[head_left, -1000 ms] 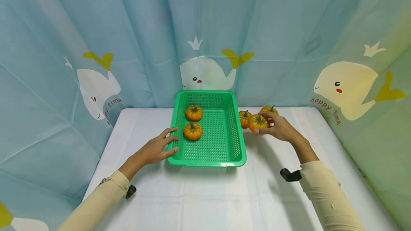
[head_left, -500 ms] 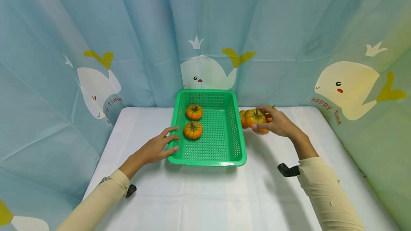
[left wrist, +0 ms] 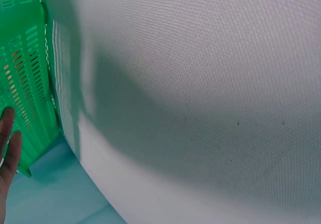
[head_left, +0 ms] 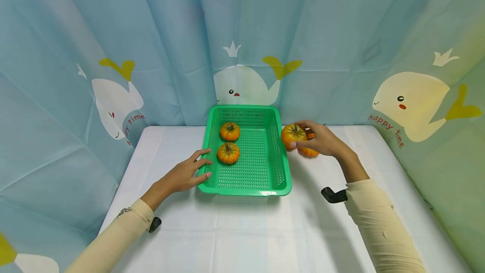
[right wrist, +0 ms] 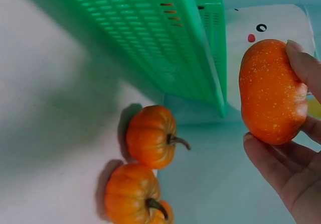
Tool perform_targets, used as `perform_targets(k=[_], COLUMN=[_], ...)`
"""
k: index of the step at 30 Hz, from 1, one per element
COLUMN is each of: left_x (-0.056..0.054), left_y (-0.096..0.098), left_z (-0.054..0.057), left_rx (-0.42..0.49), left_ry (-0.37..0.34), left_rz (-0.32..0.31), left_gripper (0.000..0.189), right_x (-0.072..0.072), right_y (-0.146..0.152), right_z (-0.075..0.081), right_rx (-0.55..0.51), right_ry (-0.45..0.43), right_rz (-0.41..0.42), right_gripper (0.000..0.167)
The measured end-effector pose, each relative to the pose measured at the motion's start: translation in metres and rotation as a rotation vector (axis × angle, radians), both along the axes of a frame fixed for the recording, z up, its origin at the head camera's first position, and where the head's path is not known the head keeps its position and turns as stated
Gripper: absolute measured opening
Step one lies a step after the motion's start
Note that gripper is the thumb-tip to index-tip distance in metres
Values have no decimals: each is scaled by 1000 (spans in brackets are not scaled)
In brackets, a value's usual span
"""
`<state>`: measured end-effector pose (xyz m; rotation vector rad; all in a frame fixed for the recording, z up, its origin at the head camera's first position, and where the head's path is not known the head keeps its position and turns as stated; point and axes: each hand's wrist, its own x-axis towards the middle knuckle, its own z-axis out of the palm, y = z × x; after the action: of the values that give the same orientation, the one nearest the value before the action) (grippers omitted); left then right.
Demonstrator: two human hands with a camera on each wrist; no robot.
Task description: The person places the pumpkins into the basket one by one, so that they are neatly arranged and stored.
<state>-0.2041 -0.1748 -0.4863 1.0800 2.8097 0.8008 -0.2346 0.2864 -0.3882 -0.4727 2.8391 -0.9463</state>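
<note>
In the head view, my right hand [head_left: 320,138] holds a small orange pumpkin [head_left: 294,137] between thumb and fingers beside the right rim of a green plastic basket [head_left: 245,192]. The right wrist view shows the held pumpkin [right wrist: 273,91] raised off the table, its smooth underside facing the camera. Below it stand two stemmed pumpkins [right wrist: 150,136] with part of a third showing behind. My left hand [head_left: 185,174] rests on the basket's left rim, fingers spread and loosely bent. Inside the basket, on its left side, sit two pumpkins [head_left: 229,132], one behind the other.
A white cloth covers the table [head_left: 242,235]. Light blue curtains [head_left: 170,45] with whale prints hang behind and at both sides, close to the table's back edge. The basket's right wall stands between the table pumpkins and the basket floor.
My right hand has lifted the pumpkin from among the others and carried it left, up to the basket's right rim. The left hand stays on the left rim.
</note>
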Motion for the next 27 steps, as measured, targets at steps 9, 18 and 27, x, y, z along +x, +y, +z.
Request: perform_targets(k=[9,18,27], left_x=[-1,-1,0], left_y=[0,0,0], left_z=[-1,-1,0], left_rx=[-7,-1,-5], left_ry=[2,-2,-2], left_rz=[-1,1,1], left_gripper=[43,42,44], right_x=[-4,-9,-14], right_y=[-12,-17,-25], right_z=[8,10,10], right_rx=[-14,-6,-1], right_ry=[-39,-21,-45], right_rz=[39,70,82], right_gripper=[72,70,74])
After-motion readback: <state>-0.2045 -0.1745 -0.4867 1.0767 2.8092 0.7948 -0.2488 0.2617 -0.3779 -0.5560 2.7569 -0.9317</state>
